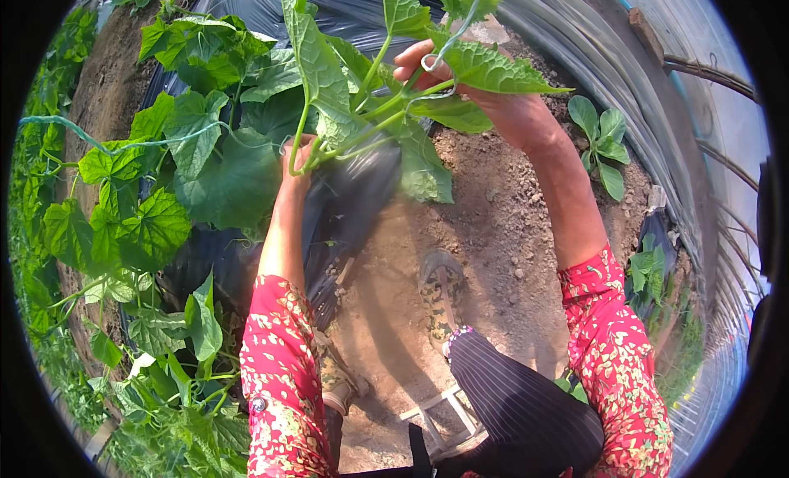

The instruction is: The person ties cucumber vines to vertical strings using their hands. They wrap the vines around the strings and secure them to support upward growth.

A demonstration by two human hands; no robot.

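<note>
A cucumber vine (376, 123) with broad, toothed leaves stretches between my two hands. My left hand (297, 157) is closed around its lower stem, partly covered by a leaf. At the upper part of the vine, my right hand (459, 77) has its thumb and fingers at a pale blue twine (453, 40), which loops by the thumb and around the stem. Leaves hide some of the right fingers. Another length of bluish twine (154, 143) runs from the left towards my left hand.
Dense cucumber plants (154, 219) grow on the left through black plastic mulch (327, 237). Bare soil (493, 219) lies below, with my shoes and a small stool frame (447, 416). A leafy seedling (601, 136) stands by the plastic greenhouse wall (666, 151) on the right.
</note>
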